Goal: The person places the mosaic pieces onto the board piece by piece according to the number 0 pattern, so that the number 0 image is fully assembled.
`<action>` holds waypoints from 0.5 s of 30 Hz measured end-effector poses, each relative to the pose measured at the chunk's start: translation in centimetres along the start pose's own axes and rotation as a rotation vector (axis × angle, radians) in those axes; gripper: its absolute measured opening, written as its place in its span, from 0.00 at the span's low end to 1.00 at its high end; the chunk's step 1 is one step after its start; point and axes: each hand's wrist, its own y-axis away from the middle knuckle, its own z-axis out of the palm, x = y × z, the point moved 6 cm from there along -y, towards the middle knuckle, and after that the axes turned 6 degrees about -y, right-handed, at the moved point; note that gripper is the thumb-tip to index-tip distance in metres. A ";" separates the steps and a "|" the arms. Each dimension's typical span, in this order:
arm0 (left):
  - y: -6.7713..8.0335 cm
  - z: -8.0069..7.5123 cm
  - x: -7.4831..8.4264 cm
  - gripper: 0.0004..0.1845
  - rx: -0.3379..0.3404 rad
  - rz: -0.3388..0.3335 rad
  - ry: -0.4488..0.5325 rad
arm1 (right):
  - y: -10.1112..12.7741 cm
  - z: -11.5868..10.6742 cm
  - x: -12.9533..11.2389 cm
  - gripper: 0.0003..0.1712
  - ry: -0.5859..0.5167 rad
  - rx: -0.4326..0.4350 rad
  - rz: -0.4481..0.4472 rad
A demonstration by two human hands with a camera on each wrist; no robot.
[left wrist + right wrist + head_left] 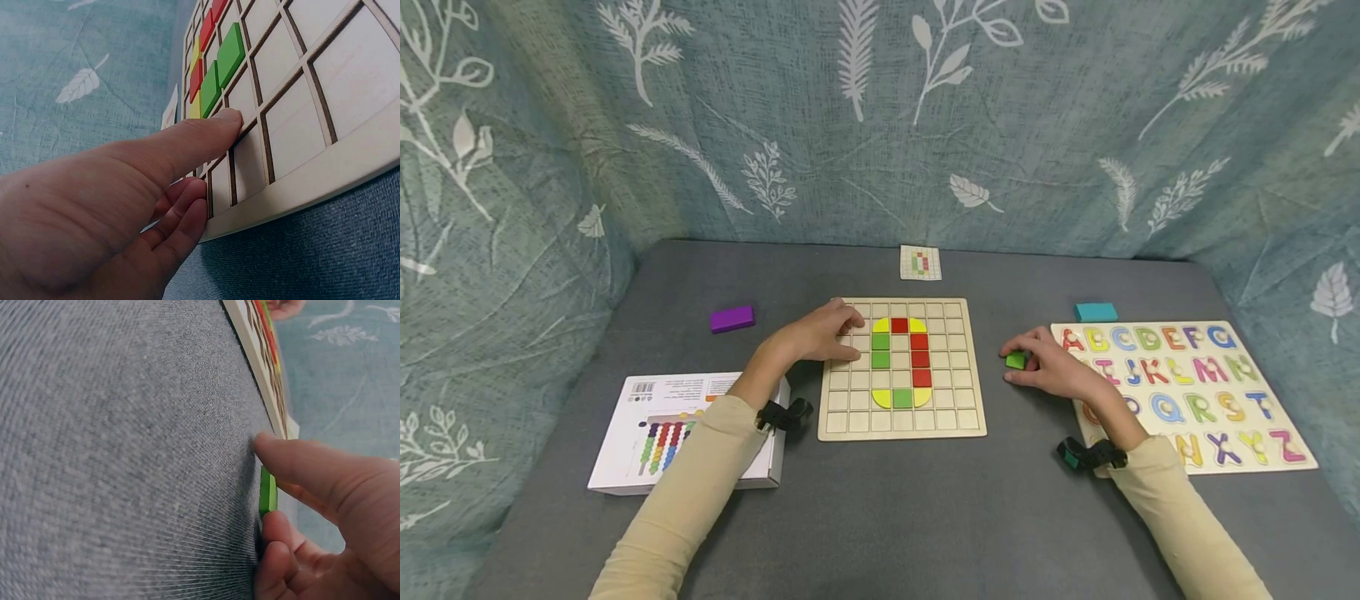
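On the dark table lies a wooden grid board (859, 425) with a ring of green, red and yellow tiles set in its squares. My left hand (820, 333) rests at the board's left side, thumb straight over the squares, as the left wrist view shows. The other fingers lie by the board's edge; that hand holds no tile. Right of the board, my right hand (1047, 365) has its thumb and curled fingers around a small green tile (1016, 360) at the table surface. Part of this green tile (268, 492) is hidden by the thumb and fingers in the right wrist view.
A small pattern card (921, 262) lies behind the board. A purple block (732, 319) and a white box (655, 400) are on the left. A teal block (1096, 312) and an alphabet puzzle board (1206, 425) are on the right, partly under the right forearm.
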 end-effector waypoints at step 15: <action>0.0 0.0 0.0 0.28 -0.004 -0.003 0.003 | -0.2 0.1 0.2 0.14 -0.028 0.025 0.007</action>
